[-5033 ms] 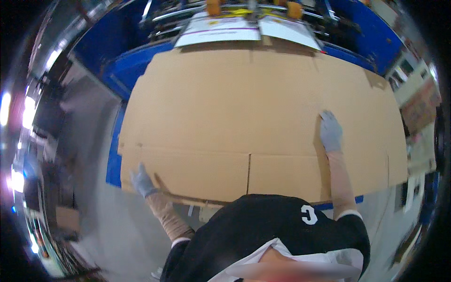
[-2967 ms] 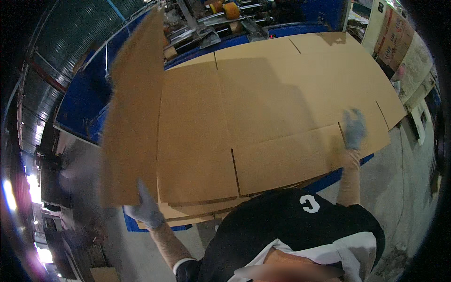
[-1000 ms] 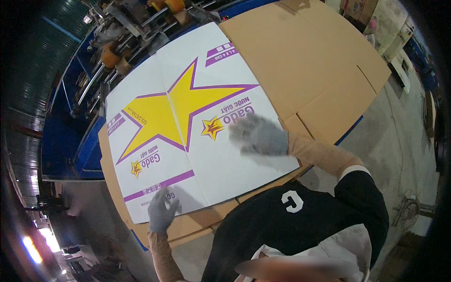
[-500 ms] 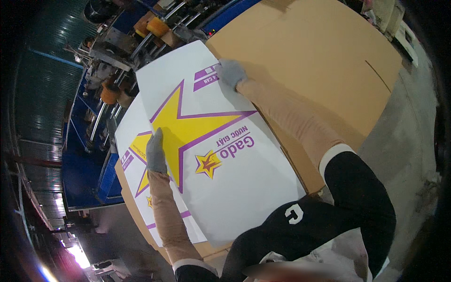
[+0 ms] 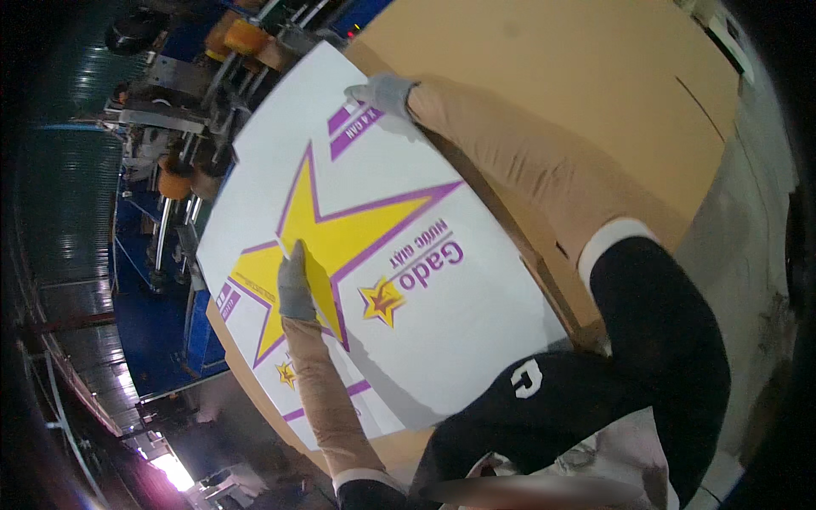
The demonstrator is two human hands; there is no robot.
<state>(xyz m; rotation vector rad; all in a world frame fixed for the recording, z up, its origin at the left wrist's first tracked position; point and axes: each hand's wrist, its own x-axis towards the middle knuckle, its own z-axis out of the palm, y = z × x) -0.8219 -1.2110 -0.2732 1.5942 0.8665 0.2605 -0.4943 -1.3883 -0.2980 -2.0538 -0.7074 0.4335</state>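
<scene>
A white cardboard sheet [image 5: 442, 340], printed with a large yellow star edged in purple, lies at a slant in front of me. It overlaps a similar printed sheet [image 5: 246, 308] on its left. My left hand [image 5: 296, 285], in a grey glove, is closed at the upper sheet's left edge, over the star; its underside fingers are hidden. My right hand [image 5: 384, 93], also gloved in grey, grips the far right edge of the same sheet beside a purple printed band, the thumb side lying on top.
Large plain brown cardboard [image 5: 578, 93] spreads to the right, with a dark slit in it. At the far left stands a blue machine with orange rollers [image 5: 175, 178] and metal shafts [image 5: 163, 238]. Grey floor [image 5: 722, 280] shows at the right.
The upper printed sheet has shifted and turned slightly left, its star now nearly meeting the lower sheet's print. My right hand has moved left and farther away; the view has shifted a little.
</scene>
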